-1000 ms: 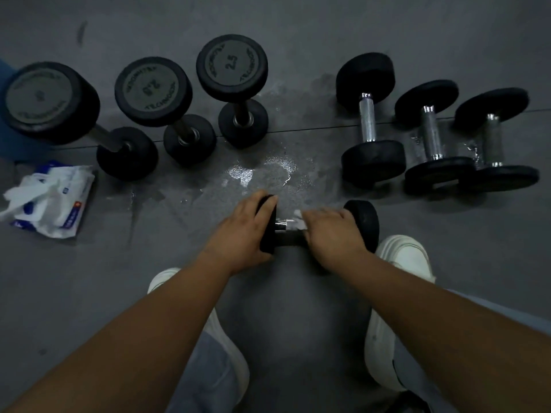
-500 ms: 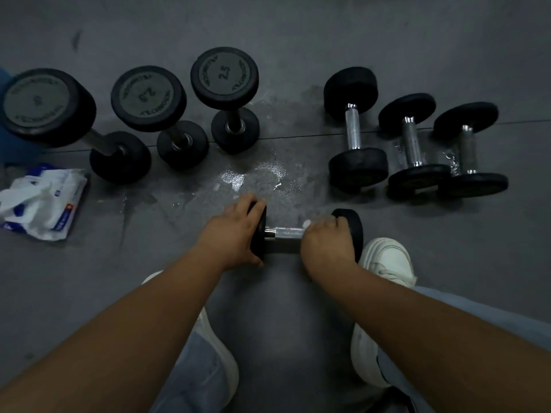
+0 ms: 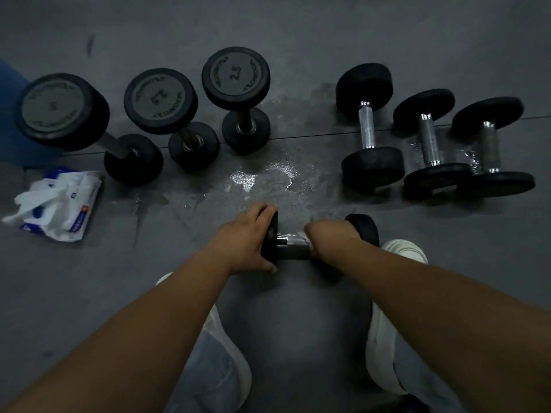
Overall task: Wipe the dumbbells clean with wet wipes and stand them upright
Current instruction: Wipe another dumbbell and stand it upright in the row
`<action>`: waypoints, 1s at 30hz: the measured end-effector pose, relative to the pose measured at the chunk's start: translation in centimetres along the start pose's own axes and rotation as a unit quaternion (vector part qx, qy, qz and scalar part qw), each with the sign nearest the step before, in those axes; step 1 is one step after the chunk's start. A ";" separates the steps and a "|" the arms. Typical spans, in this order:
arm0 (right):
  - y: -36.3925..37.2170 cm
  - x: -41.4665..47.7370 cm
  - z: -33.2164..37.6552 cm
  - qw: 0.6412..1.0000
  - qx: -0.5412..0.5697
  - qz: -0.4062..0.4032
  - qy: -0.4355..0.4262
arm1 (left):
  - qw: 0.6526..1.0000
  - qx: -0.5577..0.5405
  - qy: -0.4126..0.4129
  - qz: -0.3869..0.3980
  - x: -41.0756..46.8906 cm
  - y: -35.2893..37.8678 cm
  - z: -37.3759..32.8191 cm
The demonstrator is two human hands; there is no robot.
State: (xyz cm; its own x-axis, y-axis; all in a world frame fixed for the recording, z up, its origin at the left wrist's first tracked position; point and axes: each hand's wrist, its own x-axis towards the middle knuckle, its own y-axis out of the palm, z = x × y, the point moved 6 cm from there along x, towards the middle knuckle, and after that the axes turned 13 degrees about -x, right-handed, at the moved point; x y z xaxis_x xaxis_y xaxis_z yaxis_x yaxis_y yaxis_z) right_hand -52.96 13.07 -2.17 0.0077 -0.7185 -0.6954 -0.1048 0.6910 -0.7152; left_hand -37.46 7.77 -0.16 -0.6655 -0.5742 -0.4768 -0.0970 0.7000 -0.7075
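Head view: a small black dumbbell (image 3: 365,231) with a chrome handle lies on its side on the grey rubber floor (image 3: 298,308), and a white shoe (image 3: 402,250) sits just beside its right head. The left hand (image 3: 244,238) grips its left head, fingers curled over the rim. The right hand (image 3: 331,238) is wrapped round the handle, clamping a white wet wipe (image 3: 304,239) to the chrome.

Beyond that dumbbell to its left, three upright black dumbbells (image 3: 235,76). Beyond to its right, three chrome-handled dumbbells lying flat (image 3: 369,129). Far to its left, a white-and-blue wipe pack (image 3: 59,201). Just beyond it, a wet patch (image 3: 262,177) glistens.
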 end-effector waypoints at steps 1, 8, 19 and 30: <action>0.0 0.1 0.0 1.000 -0.003 0.014 -0.008 | 1.000 0.002 0.002 0.003 0.2 -0.2 0.2; -0.8 0.0 0.3 0.988 -0.043 -0.149 0.010 | 1.000 -0.007 -0.008 -0.027 -0.4 0.2 0.9; 0.2 -1.5 4.5 0.982 0.005 -0.185 -0.031 | 0.914 -0.388 -0.122 -0.013 -0.4 2.3 3.1; -1.2 -1.4 -0.6 0.971 0.146 -0.185 0.033 | 0.822 -0.533 -0.190 -0.062 0.1 3.5 2.3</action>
State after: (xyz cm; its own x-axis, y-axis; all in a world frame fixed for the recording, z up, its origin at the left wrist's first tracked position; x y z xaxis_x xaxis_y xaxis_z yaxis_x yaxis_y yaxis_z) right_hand -53.44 13.18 -0.35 -0.0731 -0.9189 -0.3876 0.1796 0.3702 -0.9114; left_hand -36.22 9.16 -3.85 -0.3423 -0.6182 -0.7076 -0.8745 0.4850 -0.0007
